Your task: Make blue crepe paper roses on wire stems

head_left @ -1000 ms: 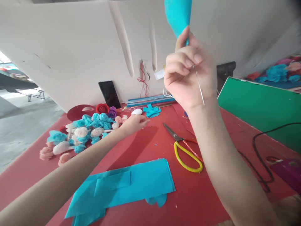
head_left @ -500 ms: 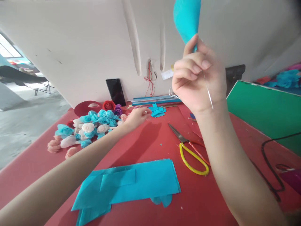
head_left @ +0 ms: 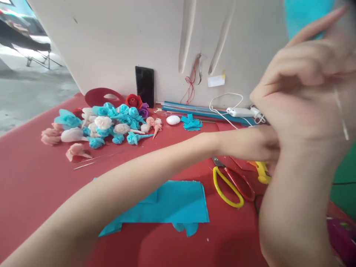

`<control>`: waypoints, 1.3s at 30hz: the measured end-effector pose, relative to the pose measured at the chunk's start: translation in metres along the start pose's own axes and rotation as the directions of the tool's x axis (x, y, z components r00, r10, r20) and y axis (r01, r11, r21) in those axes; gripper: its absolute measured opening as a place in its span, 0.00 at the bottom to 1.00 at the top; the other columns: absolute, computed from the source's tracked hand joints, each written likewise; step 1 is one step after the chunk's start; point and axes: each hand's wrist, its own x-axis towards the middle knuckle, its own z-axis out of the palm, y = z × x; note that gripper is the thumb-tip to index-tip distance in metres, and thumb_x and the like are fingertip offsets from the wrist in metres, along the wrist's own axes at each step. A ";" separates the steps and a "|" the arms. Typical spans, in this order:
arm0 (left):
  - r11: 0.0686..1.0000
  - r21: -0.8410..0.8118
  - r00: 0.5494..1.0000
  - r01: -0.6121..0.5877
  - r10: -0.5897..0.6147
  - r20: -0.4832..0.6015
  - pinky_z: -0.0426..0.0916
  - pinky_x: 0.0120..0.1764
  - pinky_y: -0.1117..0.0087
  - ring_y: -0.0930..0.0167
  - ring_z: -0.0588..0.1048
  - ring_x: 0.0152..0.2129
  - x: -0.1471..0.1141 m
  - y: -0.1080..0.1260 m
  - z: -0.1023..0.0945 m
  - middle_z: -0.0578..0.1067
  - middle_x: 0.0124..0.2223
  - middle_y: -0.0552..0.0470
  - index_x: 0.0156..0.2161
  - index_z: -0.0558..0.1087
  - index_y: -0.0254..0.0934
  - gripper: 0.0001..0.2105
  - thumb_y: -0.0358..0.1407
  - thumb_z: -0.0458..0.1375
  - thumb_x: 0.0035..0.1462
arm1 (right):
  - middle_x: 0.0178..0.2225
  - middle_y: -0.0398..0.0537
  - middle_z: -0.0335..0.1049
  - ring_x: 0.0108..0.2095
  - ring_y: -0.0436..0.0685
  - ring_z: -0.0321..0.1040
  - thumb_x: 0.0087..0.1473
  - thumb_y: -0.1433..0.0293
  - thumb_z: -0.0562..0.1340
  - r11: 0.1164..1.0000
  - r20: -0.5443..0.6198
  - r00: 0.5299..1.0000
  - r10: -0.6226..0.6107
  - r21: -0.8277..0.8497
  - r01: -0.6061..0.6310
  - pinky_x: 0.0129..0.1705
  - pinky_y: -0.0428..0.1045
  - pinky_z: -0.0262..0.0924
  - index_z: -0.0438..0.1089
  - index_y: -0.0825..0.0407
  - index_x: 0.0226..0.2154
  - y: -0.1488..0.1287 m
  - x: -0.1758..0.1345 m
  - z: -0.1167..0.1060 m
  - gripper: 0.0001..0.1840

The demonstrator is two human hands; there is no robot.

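My right hand (head_left: 308, 81), raised close at the upper right, is closed on a blue paper petal (head_left: 299, 16) on a thin wire (head_left: 342, 115). The wire runs down past my palm, and motion blurs the petal's edge. My left hand (head_left: 264, 144) reaches across, its fingers curled and mostly hidden behind my right wrist. A yellow and orange object (head_left: 263, 172) sits right at those fingers; its kind is unclear. Scissors (head_left: 229, 185) with one yellow and one red handle lie just left of it. Under my left forearm are stacked blue paper sheets (head_left: 183, 202).
Paper flowers (head_left: 122, 128) are heaped on the red tabletop (head_left: 36, 174) at left, near a white egg-shaped object (head_left: 173, 119) and blue strips (head_left: 191, 122). A phone (head_left: 145, 87) leans on the wall. A white power strip (head_left: 240, 112) is behind; a purple object (head_left: 342, 237) is at right.
My left hand has swung right from near the blue strips to behind my right wrist. My right hand, with the petal, appears farther right and nearer. The view has shifted.
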 end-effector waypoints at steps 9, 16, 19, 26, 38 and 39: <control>0.984 -0.175 0.962 -0.018 -0.031 -0.270 0.60 0.23 0.78 0.80 0.66 0.21 -0.029 -0.035 -0.022 0.72 0.33 0.50 0.41 0.66 0.29 0.14 0.30 0.39 0.62 | 0.22 0.38 0.62 0.25 0.49 0.56 0.40 0.92 0.50 -0.020 0.116 0.984 0.135 0.993 -0.115 0.27 0.36 0.58 0.71 0.40 0.31 -0.028 -0.007 -0.007 0.31; 0.922 -0.377 0.971 0.090 0.003 0.239 0.68 0.35 0.74 0.70 0.72 0.38 -0.037 -0.034 0.007 0.58 0.61 0.43 0.63 0.38 0.35 0.44 0.31 0.60 0.46 | 0.20 0.41 0.61 0.32 0.56 0.63 0.41 0.85 0.55 -0.434 0.040 0.994 0.101 0.901 0.007 0.30 0.44 0.59 0.70 0.40 0.27 -0.014 -0.008 0.001 0.22; 0.915 -0.383 0.923 0.129 0.031 0.385 0.68 0.34 0.74 0.70 0.72 0.35 -0.031 -0.035 0.024 0.71 0.48 0.44 0.63 0.34 0.27 0.45 0.33 0.60 0.48 | 0.17 0.41 0.58 0.31 0.57 0.64 0.42 0.85 0.57 -0.379 -0.038 0.991 0.128 0.922 0.084 0.29 0.45 0.57 0.69 0.40 0.22 -0.009 -0.008 0.004 0.20; 0.927 -0.369 0.981 0.061 0.013 0.194 0.63 0.30 0.77 0.78 0.62 0.22 -0.029 -0.039 0.015 0.69 0.32 0.54 0.42 0.71 0.31 0.13 0.29 0.45 0.60 | 0.13 0.35 0.47 0.14 0.47 0.41 0.37 0.89 0.49 0.901 -0.146 0.989 -0.011 0.428 0.073 0.14 0.44 0.37 0.68 0.37 0.40 -0.006 -0.008 0.007 0.36; 0.899 -0.418 0.978 -0.132 0.048 -0.205 0.53 0.56 0.72 0.73 0.64 0.50 -0.049 -0.038 -0.005 0.70 0.47 0.52 0.29 0.71 0.34 0.16 0.31 0.43 0.62 | 0.13 0.35 0.44 0.14 0.49 0.42 0.47 0.85 0.48 0.963 -0.115 0.990 -0.077 0.250 0.104 0.16 0.44 0.40 0.63 0.43 0.45 -0.010 -0.006 0.003 0.28; 0.865 -0.465 0.966 -0.189 0.078 -0.247 0.52 0.56 0.71 0.72 0.63 0.52 -0.050 -0.039 -0.005 0.69 0.48 0.52 0.28 0.70 0.34 0.16 0.30 0.43 0.62 | 0.13 0.34 0.43 0.14 0.49 0.42 0.50 0.83 0.48 0.970 -0.103 0.987 -0.121 0.199 0.139 0.14 0.43 0.41 0.62 0.45 0.46 -0.012 -0.004 0.001 0.24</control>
